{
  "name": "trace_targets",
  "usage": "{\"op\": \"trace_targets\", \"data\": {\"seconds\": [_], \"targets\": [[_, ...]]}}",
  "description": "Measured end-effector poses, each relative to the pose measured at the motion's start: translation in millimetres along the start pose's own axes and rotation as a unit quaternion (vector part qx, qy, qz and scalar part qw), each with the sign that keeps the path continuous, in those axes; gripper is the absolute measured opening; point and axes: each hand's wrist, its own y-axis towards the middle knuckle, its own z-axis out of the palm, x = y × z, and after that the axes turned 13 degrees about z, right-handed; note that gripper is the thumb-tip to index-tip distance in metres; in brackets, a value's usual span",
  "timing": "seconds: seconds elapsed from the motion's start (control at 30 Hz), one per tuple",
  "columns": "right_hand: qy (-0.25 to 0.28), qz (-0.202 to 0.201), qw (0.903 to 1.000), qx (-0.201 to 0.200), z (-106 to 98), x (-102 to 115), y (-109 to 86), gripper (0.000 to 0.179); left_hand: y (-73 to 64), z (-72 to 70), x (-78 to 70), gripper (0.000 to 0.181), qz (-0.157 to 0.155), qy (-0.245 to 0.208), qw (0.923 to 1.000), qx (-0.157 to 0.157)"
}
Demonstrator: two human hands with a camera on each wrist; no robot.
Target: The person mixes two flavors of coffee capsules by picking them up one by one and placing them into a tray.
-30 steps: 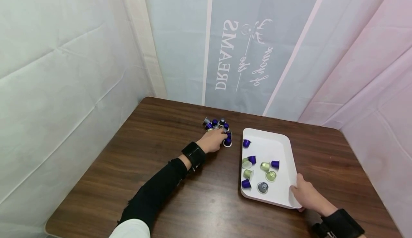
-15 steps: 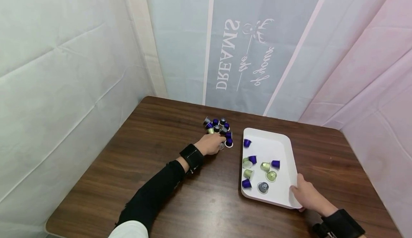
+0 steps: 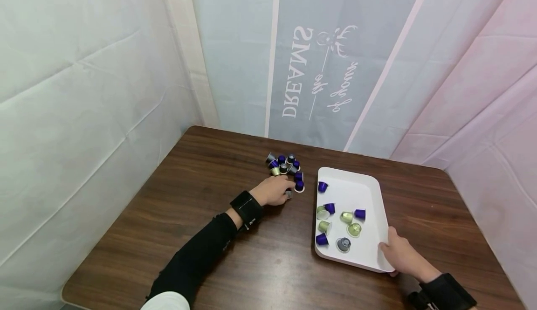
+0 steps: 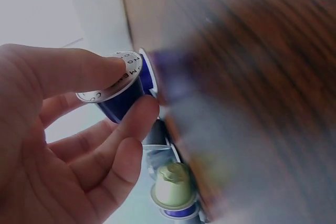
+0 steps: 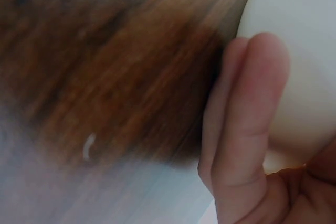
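Observation:
My left hand (image 3: 287,192) sits just in front of a heap of capsules (image 3: 284,164) on the brown table. In the left wrist view its thumb and fingers pinch a dark blue capsule (image 4: 119,92) with a silver foil lid; a green capsule (image 4: 171,184) lies below it. A white tray (image 3: 371,189) stands to the right and holds several purple, green and grey capsules (image 3: 340,220). My right hand (image 3: 392,250) grips the tray's near right corner, fingers (image 5: 247,124) curled against the tray's white wall (image 5: 307,51).
The wooden table (image 3: 201,198) is hemmed by white sheeting on the left and a pale printed backdrop (image 3: 319,72) behind. A single purple capsule (image 3: 299,186) lies between the heap and the tray.
My left hand has drawn back from the heap toward me, bringing one capsule with it. The right hand and tray have stayed put.

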Motion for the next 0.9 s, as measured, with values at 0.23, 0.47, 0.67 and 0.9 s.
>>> {"op": "trace_targets", "data": {"seconds": [0.23, 0.47, 0.67, 0.9], "targets": [[0.002, -0.003, 1.0000, -0.002, 0.0, -0.9, -0.3, 0.042, 1.6, -8.0, -9.6, 0.020, 0.014, -0.008, 0.9997, -0.016], [0.006, -0.003, 1.0000, -0.001, 0.6, -0.5, 0.0, 0.041, 9.1, -22.6, -36.5, 0.026, 0.020, -0.050, 0.9980, -0.035], [-0.001, 0.000, 1.0000, 0.000, -0.1, -1.8, 1.9, 0.043, 23.1, -21.8, -59.8, 0.027, 0.068, -0.029, 0.9970, -0.020], [0.002, 0.002, 1.0000, -0.002, 0.1, -1.1, 1.0, 0.043, 34.8, -24.8, -81.7, 0.027, 0.110, -0.009, 0.9938, 0.010]]}}
